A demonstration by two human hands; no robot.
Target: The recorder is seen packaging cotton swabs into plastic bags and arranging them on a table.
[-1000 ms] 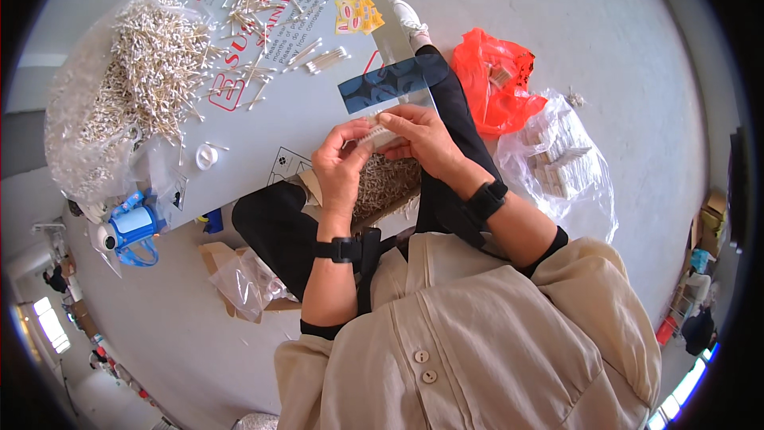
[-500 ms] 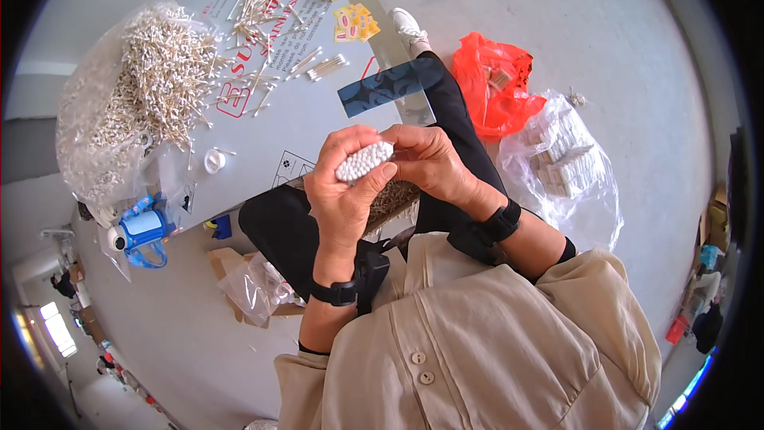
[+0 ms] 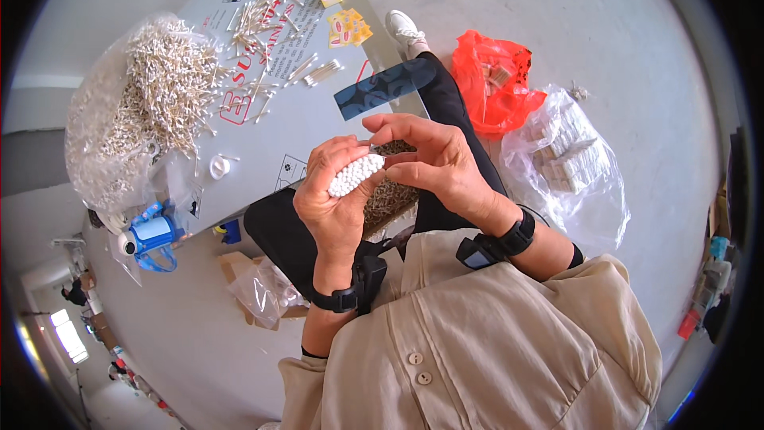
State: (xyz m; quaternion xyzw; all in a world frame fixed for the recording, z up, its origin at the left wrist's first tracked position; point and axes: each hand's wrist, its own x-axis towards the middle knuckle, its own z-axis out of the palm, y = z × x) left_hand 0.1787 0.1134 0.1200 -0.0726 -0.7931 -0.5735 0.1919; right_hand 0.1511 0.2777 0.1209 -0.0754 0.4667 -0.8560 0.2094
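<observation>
Now left hand (image 3: 338, 199) clamped round cotton-swab bundle (image 3: 356, 174) (white tips up); right hand (image 3: 434, 163) pinching its end.

Bright, even daylight fills the scene, with soft, faint shadows. A window (image 3: 62, 333) glares white at the lower left. The fisheye lens bends straight edges near the rim, and a black ring surrounds the round picture. The centre is sharp; the edges smear slightly.
</observation>
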